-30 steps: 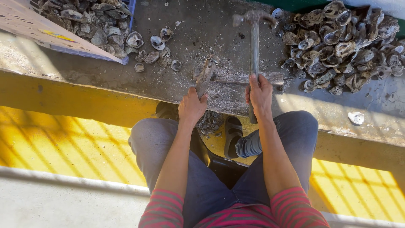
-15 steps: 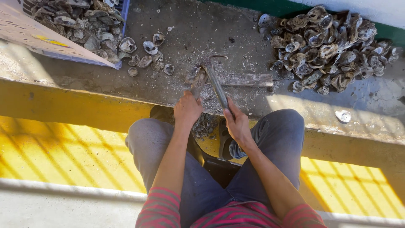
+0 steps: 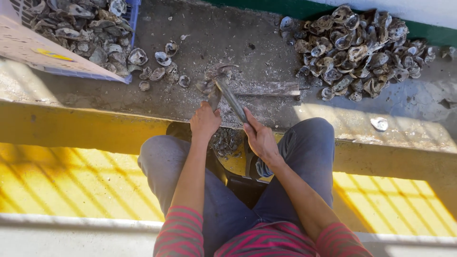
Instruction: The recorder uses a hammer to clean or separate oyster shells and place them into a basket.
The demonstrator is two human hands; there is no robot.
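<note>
Centrally in the frame, the left hand (image 3: 204, 122) is closed around an oyster (image 3: 213, 96), pinning it on the gritty concrete ledge (image 3: 228, 38) just short of the ledge's near edge. Beside it, the right hand (image 3: 259, 138) grips the handle of a hammer (image 3: 227, 90), whose metal head sits on the ledge just above the oyster, touching or nearly touching it; I cannot tell which. A flat grey slab (image 3: 266, 89) lies just right of the hammer head. Loose oyster shells (image 3: 159, 66) scatter at upper left beside a blue crate (image 3: 71, 28) full of oysters, and a large shell heap (image 3: 362, 47) fills the upper right. Bare concrete stays open between scatter and heap. Below the ledge runs a yellow edge (image 3: 71, 126).
</note>
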